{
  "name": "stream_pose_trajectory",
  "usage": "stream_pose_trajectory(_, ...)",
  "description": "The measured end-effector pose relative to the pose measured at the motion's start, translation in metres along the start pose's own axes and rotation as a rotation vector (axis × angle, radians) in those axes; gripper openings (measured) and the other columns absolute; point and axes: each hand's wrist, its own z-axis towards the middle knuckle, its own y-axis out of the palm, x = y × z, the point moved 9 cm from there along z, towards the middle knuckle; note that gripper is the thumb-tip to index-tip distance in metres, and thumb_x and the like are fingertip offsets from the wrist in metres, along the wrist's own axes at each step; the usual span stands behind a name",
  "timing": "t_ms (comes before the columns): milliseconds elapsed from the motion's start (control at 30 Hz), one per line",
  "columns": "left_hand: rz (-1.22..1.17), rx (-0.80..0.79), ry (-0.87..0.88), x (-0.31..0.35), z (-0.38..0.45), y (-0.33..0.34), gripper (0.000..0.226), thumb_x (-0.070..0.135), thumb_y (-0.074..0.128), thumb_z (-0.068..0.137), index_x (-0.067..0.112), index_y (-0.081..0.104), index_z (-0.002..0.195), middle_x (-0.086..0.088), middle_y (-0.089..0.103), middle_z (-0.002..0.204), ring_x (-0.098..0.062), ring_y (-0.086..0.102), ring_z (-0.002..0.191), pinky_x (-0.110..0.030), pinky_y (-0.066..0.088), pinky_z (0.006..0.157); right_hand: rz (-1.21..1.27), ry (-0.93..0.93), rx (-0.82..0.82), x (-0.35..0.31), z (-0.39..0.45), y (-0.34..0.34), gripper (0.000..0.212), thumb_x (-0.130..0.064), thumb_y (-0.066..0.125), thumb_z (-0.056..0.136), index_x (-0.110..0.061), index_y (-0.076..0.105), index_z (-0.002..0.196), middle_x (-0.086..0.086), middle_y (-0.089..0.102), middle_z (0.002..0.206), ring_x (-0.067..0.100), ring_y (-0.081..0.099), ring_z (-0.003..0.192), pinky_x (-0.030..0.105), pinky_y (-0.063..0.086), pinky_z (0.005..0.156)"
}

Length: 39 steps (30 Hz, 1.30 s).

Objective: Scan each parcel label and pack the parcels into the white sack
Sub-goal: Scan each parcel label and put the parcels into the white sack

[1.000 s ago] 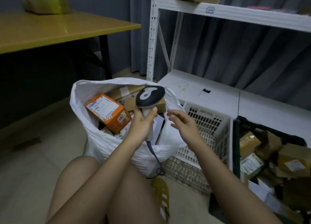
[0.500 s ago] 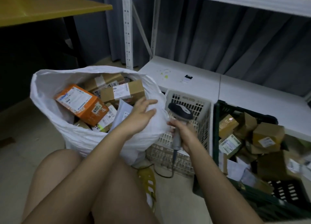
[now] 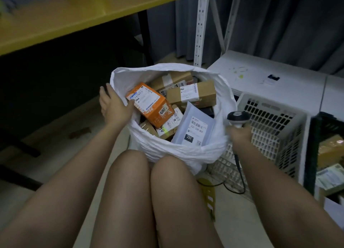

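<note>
the white sack [image 3: 178, 151] stands open on the floor just past the person's knees, its rim rolled down and its mouth wide. inside it, an orange box [image 3: 149, 104] lies tilted against the left wall of the sack, label up. behind it, toward the far rim, sit two brown cardboard boxes [image 3: 191, 94], each with a white label. a pale grey mailer bag [image 3: 193, 126] leans against the near right wall of the sack, with a barcode label and a black tag reading 231. smaller labelled parcels are wedged underneath; they are too buried to tell apart.

the left hand [image 3: 113, 106] is at the sack's left rim, fingers spread and fairly straight, the thumb reaching over the rim and touching the orange box. it does not clasp anything.

the right hand [image 3: 240, 134] is just outside the sack's right wall, blurred, its fingers wrapped round the handle of a barcode scanner [image 3: 238, 117]. the scanner's head sticks up above the fist, and its cable hangs down to the floor.

to the right of the sack stands a white plastic crate [image 3: 270, 121], and beyond it, at the right edge, a dark green crate [image 3: 316, 136] holding more parcels. a yellow table [image 3: 74, 15] stands at the upper left.
</note>
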Motion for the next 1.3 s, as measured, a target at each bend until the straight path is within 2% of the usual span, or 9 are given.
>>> stream_pose_trajectory(133, -0.078, -0.058, -0.094, -0.017, 0.021, 0.011, 0.081, 0.035, 0.057, 0.094, 0.009, 0.007, 0.152, -0.014, 0.014, 0.157, -0.037, 0.023, 0.141, -0.050, 0.030, 0.110, -0.157, 0.049, 0.040, 0.011, 0.004, -0.001, 0.056, -0.028, 0.061, 0.090, -0.018, 0.041, 0.141, 0.015, 0.059, 0.128, 0.038, 0.057, 0.112, 0.046, 0.045, 0.099)
stream_pose_trajectory(267, -0.153, -0.019, -0.056, -0.014, 0.026, 0.017, 0.059, 0.027, 0.051, 0.097, 0.012, 0.024, 0.147, -0.015, 0.030, 0.147, -0.036, 0.043, 0.128, -0.047, 0.042, 0.100, -0.037, 0.081, 0.005, 0.027, 0.003, 0.007, 0.062, -0.028, 0.068, 0.085, -0.019, 0.042, 0.141, 0.010, 0.058, 0.130, 0.035, 0.056, 0.117, 0.041, 0.044, 0.100)
stream_pose_trajectory(367, -0.238, 0.033, -0.041, -0.006, 0.023, 0.017, 0.050, 0.024, 0.048, 0.098, 0.011, 0.030, 0.143, -0.013, 0.034, 0.145, -0.031, 0.046, 0.125, -0.038, 0.040, 0.094, 0.147, 0.095, -0.003, 0.029, 0.003, 0.012, 0.068, -0.010, 0.075, 0.077, -0.018, 0.046, 0.138, 0.009, 0.060, 0.128, 0.030, 0.059, 0.112, 0.049, 0.048, 0.101)
stream_pose_trajectory(433, -0.308, 0.063, -0.023, -0.003, 0.024, 0.015, 0.044, 0.023, 0.048, 0.099, 0.013, 0.036, 0.139, -0.011, 0.040, 0.141, -0.028, 0.048, 0.122, -0.034, 0.041, 0.091, 0.225, 0.037, 0.011, 0.011, 0.001, 0.010, 0.065, 0.004, 0.072, 0.078, -0.009, 0.046, 0.137, 0.008, 0.062, 0.122, 0.024, 0.061, 0.107, 0.042, 0.047, 0.100)
stream_pose_trajectory(800, -0.535, 0.055, -0.010, 0.045, 0.063, -0.009, 0.021, 0.019, 0.048, 0.098, 0.007, 0.060, 0.111, -0.008, 0.059, 0.100, -0.020, 0.054, 0.091, -0.030, 0.042, 0.077, 0.371, -0.271, -0.081, -0.201, -0.056, 0.063, 0.050, -0.003, 0.078, 0.074, -0.011, 0.057, 0.119, 0.001, 0.065, 0.103, 0.022, 0.064, 0.101, 0.038, 0.051, 0.097)
stream_pose_trajectory(967, -0.740, 0.223, 0.066, 0.090, 0.111, -0.070, 0.017, 0.021, 0.051, 0.096, 0.009, 0.059, 0.105, -0.005, 0.061, 0.096, -0.019, 0.059, 0.090, -0.034, 0.048, 0.081, 0.544, -0.432, -0.171, -0.313, -0.087, 0.061, 0.031, -0.006, 0.080, 0.074, -0.020, 0.058, 0.090, -0.007, 0.066, 0.093, 0.015, 0.066, 0.092, 0.037, 0.054, 0.090)
stream_pose_trajectory(1033, -0.711, 0.259, 0.050, 0.086, 0.116, -0.079, 0.019, 0.023, 0.049, 0.098, 0.009, 0.058, 0.108, -0.002, 0.058, 0.097, -0.015, 0.055, 0.088, -0.029, 0.045, 0.077, 0.515, -0.428, -0.175, -0.311, -0.083, 0.055, 0.029, -0.007, 0.081, 0.074, -0.016, 0.059, 0.092, -0.003, 0.068, 0.101, 0.016, 0.066, 0.092, 0.040, 0.054, 0.090)
stream_pose_trajectory(1167, -0.557, 0.165, -0.086, 0.043, 0.115, -0.051, 0.013, 0.024, 0.044, 0.100, 0.014, 0.052, 0.104, -0.004, 0.056, 0.102, -0.019, 0.054, 0.089, -0.033, 0.043, 0.074, 0.240, -0.219, -0.132, -0.243, -0.058, 0.056, 0.056, -0.010, 0.077, 0.080, -0.004, 0.050, 0.129, 0.010, 0.061, 0.120, 0.027, 0.060, 0.102, 0.040, 0.051, 0.092)
stream_pose_trajectory(1300, -0.591, 0.043, -0.205, 0.022, 0.111, -0.026, 0.011, 0.021, 0.039, 0.101, 0.014, 0.047, 0.105, -0.007, 0.053, 0.098, -0.022, 0.054, 0.082, -0.037, 0.050, 0.074, 0.127, -0.090, -0.152, -0.204, -0.061, 0.070, 0.055, -0.011, 0.078, 0.079, -0.003, 0.052, 0.127, 0.016, 0.063, 0.115, 0.029, 0.061, 0.094, 0.040, 0.052, 0.085)
